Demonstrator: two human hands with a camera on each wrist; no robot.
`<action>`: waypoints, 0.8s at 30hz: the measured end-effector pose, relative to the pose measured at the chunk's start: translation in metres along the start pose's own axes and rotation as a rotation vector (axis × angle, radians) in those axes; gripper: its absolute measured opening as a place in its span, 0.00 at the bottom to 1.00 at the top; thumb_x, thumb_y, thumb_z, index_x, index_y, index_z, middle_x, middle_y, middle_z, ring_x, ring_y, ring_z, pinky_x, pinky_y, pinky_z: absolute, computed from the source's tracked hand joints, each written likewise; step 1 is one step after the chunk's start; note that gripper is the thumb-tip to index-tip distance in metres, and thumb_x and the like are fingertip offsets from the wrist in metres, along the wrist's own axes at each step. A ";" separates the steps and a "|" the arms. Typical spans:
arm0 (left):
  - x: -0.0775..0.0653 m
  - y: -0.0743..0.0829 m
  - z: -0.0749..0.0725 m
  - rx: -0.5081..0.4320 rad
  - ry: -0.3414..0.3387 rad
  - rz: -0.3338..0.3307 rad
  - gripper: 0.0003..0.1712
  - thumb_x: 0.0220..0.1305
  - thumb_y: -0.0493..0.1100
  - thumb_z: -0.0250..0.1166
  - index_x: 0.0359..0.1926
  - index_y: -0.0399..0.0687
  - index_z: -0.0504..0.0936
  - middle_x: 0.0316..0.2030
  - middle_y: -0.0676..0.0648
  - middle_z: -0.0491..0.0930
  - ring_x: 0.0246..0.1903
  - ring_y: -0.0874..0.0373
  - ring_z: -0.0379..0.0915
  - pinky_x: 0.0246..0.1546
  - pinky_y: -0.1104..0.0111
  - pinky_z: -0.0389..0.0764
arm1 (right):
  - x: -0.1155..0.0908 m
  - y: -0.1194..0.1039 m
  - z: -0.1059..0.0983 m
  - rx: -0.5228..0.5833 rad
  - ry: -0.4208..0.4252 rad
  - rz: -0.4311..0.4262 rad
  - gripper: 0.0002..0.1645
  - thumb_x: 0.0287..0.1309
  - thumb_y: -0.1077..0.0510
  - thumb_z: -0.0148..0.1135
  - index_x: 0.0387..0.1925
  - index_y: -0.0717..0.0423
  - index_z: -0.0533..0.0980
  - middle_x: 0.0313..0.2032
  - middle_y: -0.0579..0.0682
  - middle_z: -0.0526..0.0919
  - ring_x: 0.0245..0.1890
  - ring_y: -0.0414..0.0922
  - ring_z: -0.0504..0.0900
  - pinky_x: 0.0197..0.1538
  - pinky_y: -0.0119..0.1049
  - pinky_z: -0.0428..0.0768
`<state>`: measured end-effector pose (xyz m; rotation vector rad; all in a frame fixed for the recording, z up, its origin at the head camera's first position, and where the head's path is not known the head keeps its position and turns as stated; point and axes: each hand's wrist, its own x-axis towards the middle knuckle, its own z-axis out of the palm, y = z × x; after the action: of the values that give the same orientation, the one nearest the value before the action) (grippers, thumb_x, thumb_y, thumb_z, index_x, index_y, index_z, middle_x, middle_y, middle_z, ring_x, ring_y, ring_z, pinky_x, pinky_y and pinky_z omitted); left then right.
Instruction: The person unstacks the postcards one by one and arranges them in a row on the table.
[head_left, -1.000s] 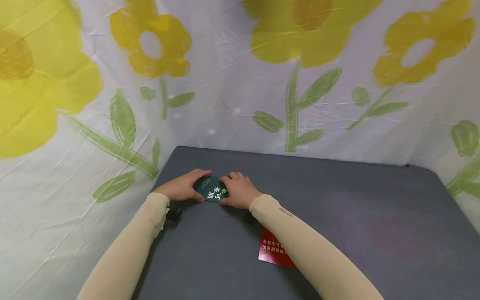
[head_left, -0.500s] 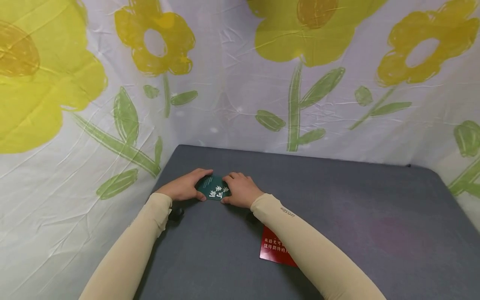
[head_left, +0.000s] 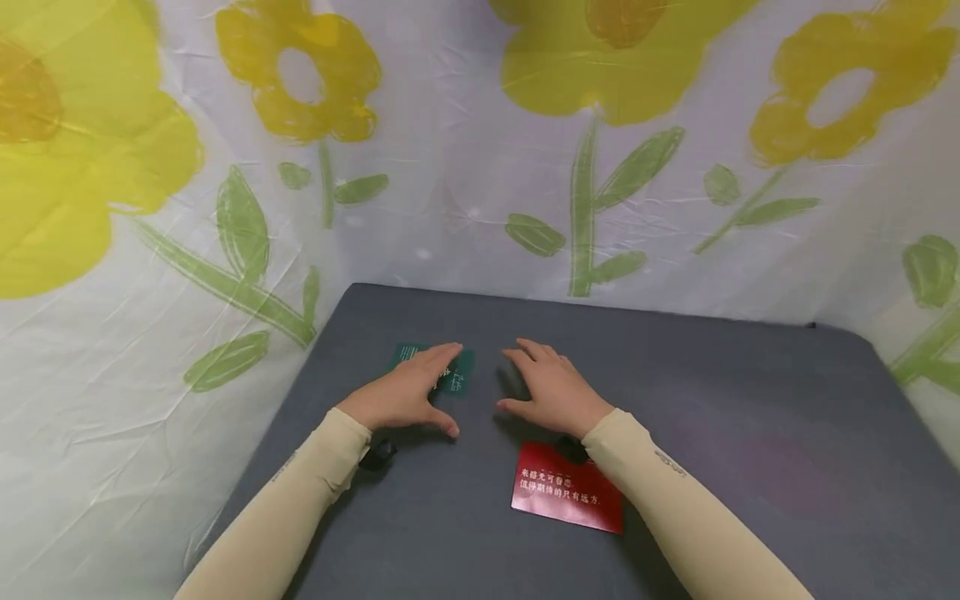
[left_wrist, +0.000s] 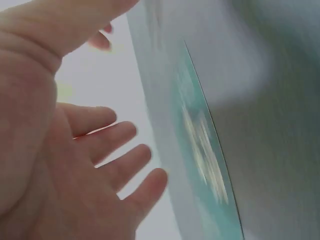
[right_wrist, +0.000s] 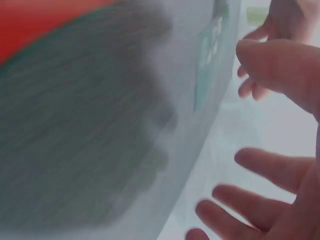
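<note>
Loosely, left hand [head_left: 401,397] and right hand [head_left: 557,388] are being held spread above a grey tabletop [head_left: 720,383], far-bounded by flowered white fabric [head_left: 457,150].

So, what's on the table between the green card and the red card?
Nothing that shows: in the head view, the stretch of grey tabletop between the green card and the red card is bare.

Small lettering [head_left: 670,462] marks cream sleeves [head_left: 678,504] with black wrist cameras [head_left: 378,455]
</note>
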<state>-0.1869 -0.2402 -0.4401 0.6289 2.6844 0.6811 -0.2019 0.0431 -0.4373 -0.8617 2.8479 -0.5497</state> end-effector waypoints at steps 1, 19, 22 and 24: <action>0.001 0.012 0.005 0.008 -0.014 0.023 0.75 0.53 0.64 0.85 0.88 0.48 0.47 0.87 0.44 0.50 0.86 0.42 0.49 0.82 0.39 0.58 | -0.011 0.007 -0.002 -0.005 0.002 0.009 0.50 0.64 0.38 0.75 0.79 0.53 0.69 0.80 0.60 0.67 0.78 0.62 0.69 0.78 0.65 0.68; 0.000 0.110 0.073 0.135 -0.124 0.142 0.70 0.51 0.65 0.85 0.86 0.50 0.56 0.80 0.47 0.66 0.80 0.48 0.62 0.80 0.49 0.68 | -0.148 0.043 -0.002 0.039 0.011 0.091 0.53 0.48 0.36 0.86 0.72 0.52 0.76 0.69 0.53 0.80 0.67 0.57 0.80 0.66 0.60 0.83; 0.002 0.116 0.080 0.156 -0.117 0.159 0.68 0.52 0.64 0.85 0.86 0.51 0.58 0.79 0.48 0.67 0.79 0.49 0.63 0.78 0.50 0.70 | -0.158 0.038 0.000 0.063 -0.004 0.124 0.57 0.43 0.35 0.88 0.72 0.52 0.76 0.68 0.52 0.80 0.68 0.56 0.78 0.64 0.58 0.84; 0.003 0.120 0.085 0.175 -0.116 0.177 0.68 0.52 0.64 0.85 0.86 0.51 0.58 0.78 0.49 0.67 0.78 0.50 0.63 0.78 0.52 0.70 | -0.163 0.037 0.002 0.064 -0.009 0.148 0.57 0.40 0.35 0.89 0.71 0.51 0.77 0.67 0.51 0.80 0.68 0.55 0.77 0.64 0.57 0.85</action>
<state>-0.1161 -0.1118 -0.4509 0.9307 2.6195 0.4387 -0.0850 0.1614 -0.4521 -0.6353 2.8386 -0.6122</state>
